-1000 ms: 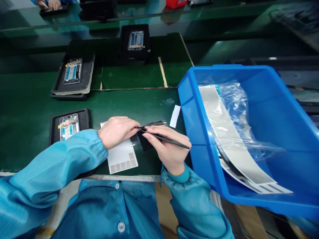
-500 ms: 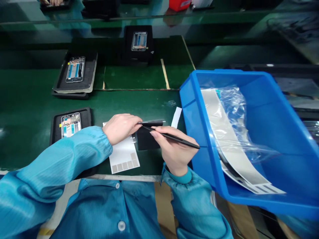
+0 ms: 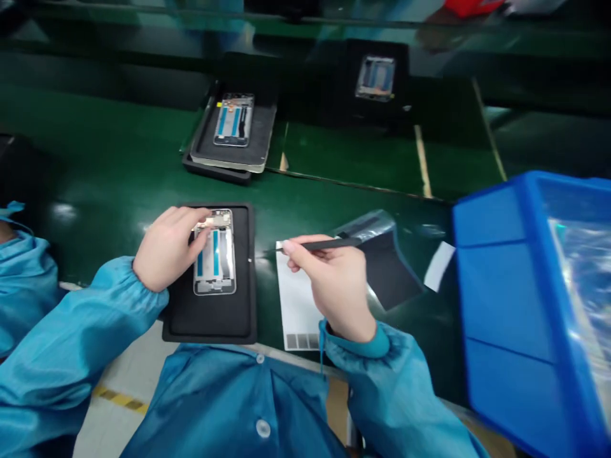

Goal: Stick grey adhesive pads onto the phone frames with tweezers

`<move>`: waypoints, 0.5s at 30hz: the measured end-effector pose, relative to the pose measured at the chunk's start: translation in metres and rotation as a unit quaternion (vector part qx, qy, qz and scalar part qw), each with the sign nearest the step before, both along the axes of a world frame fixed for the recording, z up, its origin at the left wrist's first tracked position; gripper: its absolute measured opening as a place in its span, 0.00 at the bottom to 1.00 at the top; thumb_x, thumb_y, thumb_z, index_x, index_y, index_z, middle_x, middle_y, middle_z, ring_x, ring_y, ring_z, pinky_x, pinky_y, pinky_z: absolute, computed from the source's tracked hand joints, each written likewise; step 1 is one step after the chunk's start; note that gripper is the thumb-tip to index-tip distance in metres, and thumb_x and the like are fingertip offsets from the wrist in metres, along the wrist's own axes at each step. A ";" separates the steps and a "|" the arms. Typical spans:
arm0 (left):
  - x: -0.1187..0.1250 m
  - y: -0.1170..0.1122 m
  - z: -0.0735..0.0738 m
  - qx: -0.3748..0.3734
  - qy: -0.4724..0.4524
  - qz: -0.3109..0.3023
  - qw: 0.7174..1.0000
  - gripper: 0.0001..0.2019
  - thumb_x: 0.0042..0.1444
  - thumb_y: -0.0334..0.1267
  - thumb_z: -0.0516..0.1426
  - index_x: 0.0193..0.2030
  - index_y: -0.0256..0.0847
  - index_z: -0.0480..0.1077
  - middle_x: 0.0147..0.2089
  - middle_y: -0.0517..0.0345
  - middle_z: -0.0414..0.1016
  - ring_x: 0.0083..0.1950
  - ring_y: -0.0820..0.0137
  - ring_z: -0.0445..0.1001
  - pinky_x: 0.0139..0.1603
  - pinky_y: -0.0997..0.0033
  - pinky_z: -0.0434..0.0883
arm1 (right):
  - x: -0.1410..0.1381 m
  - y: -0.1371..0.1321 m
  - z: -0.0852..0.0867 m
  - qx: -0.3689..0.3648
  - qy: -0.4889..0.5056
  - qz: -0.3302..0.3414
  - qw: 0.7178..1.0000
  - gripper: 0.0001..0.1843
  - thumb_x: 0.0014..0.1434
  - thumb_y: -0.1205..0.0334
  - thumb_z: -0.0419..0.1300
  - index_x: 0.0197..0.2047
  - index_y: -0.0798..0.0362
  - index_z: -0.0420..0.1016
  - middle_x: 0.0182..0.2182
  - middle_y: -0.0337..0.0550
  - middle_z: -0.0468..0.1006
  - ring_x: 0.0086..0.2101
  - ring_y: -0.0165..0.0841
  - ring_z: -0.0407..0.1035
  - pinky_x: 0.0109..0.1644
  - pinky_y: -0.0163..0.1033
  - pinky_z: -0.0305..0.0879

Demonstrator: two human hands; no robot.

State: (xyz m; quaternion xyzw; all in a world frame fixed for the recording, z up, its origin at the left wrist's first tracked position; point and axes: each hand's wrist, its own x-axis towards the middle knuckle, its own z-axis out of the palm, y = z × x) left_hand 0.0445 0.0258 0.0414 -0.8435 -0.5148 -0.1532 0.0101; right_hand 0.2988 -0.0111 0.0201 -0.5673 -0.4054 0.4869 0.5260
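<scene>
My left hand [image 3: 167,248] rests on the left side of a phone frame [image 3: 216,261] that lies in a black tray [image 3: 210,312] near the table's front edge; its fingers curl over the frame's top left corner. My right hand [image 3: 334,280] is closed on black tweezers [image 3: 319,244], whose tip points left toward the tray. Under that hand lies a white sticker sheet [image 3: 298,305] with grey squares along its lower edge. A dark sheet [image 3: 391,273] and a clear film [image 3: 367,224] lie just to its right.
A blue bin [image 3: 501,305] with plastic-wrapped sheets stands at the right. Two more black trays with phone frames [image 3: 233,121] [image 3: 377,77] sit farther back on the green table [image 3: 95,172]. Another person's blue sleeve [image 3: 19,267] is at the far left. A small white strip [image 3: 439,267] lies beside the bin.
My left hand left the sticker sheet and moved left onto the phone frame in the tray. The view swung left, and the tweezers now point toward the tray.
</scene>
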 end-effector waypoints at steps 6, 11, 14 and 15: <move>-0.039 -0.007 -0.039 -0.017 -0.073 0.003 0.997 0.12 0.64 0.37 0.55 0.52 0.39 0.73 0.49 0.48 0.76 0.50 0.59 0.72 0.52 0.55 0.72 | -0.074 0.043 -0.004 -0.031 -0.018 0.092 0.995 0.10 0.51 0.58 0.71 0.31 0.56 0.82 0.20 0.39 0.79 0.21 0.31 0.73 0.26 0.35 0.71; -0.037 -0.006 -0.046 -0.017 -0.088 -0.008 0.996 0.14 0.63 0.35 0.56 0.53 0.37 0.73 0.51 0.46 0.75 0.52 0.57 0.69 0.55 0.52 0.71 | -0.093 0.064 -0.015 -0.021 -0.095 0.107 0.989 0.10 0.53 0.57 0.69 0.32 0.56 0.83 0.21 0.41 0.80 0.23 0.33 0.75 0.28 0.36 0.71; -0.036 -0.006 -0.047 -0.017 -0.084 -0.012 0.996 0.14 0.62 0.34 0.56 0.53 0.36 0.74 0.51 0.46 0.75 0.52 0.57 0.68 0.55 0.52 0.71 | -0.096 0.068 -0.016 -0.032 -0.123 0.103 0.986 0.10 0.53 0.56 0.70 0.32 0.55 0.83 0.21 0.41 0.81 0.23 0.34 0.75 0.28 0.36 0.71; -0.035 -0.006 -0.047 -0.015 -0.085 -0.012 0.996 0.14 0.62 0.34 0.57 0.53 0.35 0.74 0.51 0.46 0.75 0.52 0.57 0.68 0.55 0.52 0.72 | -0.096 0.069 -0.016 -0.036 -0.132 0.102 0.985 0.10 0.53 0.56 0.70 0.31 0.55 0.83 0.21 0.41 0.81 0.23 0.34 0.76 0.28 0.36 0.71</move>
